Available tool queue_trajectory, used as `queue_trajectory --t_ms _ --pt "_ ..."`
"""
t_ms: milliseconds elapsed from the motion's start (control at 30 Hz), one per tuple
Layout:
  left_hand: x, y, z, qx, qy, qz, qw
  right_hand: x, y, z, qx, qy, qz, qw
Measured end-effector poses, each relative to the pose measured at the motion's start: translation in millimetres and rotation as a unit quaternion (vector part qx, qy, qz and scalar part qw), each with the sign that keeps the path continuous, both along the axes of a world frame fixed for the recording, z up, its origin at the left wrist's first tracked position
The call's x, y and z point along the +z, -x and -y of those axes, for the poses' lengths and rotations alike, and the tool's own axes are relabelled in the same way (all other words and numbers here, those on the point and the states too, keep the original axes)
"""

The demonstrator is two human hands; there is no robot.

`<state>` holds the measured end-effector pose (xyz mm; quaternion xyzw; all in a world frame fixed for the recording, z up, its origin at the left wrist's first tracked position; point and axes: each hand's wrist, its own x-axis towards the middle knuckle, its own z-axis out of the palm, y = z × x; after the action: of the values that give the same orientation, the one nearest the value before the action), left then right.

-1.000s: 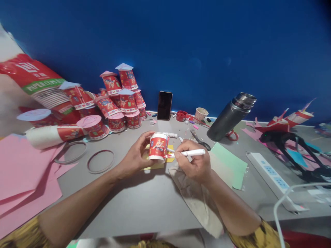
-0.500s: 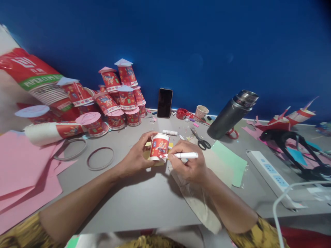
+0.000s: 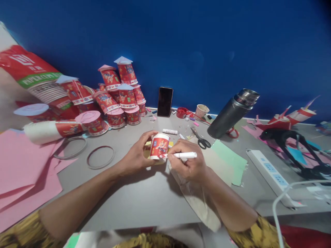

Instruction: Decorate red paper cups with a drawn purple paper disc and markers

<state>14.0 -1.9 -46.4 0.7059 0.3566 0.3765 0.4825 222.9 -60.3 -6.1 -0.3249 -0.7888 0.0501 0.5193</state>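
Observation:
In the middle of the head view, my left hand [image 3: 138, 151] is closed around a red and white printed paper cup [image 3: 159, 146]. The cup is held up over the table, its white rim uppermost and slightly tilted. My right hand [image 3: 186, 161] pinches a white marker [image 3: 186, 155], whose tip end reaches the lower right of the cup's printed side. Whether the tip touches the cup is hard to make out. Yellow paper [image 3: 147, 151] shows behind the cup. Just beyond it lies a white capped marker [image 3: 170, 132].
Stacked red cups with paper cone tops [image 3: 126, 96] stand at the back left, near pink paper [image 3: 23, 165] and grey rings [image 3: 100, 157]. Behind are a phone [image 3: 164, 102] and black scissors [image 3: 201, 139]. A dark flask [image 3: 230, 115], green paper [image 3: 230, 160] and a power strip [image 3: 271, 174] are on the right.
Both hands stay almost in place with the cup and marker. The marker's back end has shifted very slightly left. The whole view has moved a little.

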Motion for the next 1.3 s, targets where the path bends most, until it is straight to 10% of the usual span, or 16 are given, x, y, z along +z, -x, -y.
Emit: queue_trajectory --t_ms 1033,1300 --pt "-7.9 4.5 -7.4 -0.028 0.052 0.102 0.993 5.3 -6.1 -0.1 -0.038 -0.007 -0.040 0.998" --pt "4.1 4.3 -3.2 -0.033 0.113 0.155 0.981 -6.5 -12.1 -4.2 -0.093 0.057 -0.177 0.978"
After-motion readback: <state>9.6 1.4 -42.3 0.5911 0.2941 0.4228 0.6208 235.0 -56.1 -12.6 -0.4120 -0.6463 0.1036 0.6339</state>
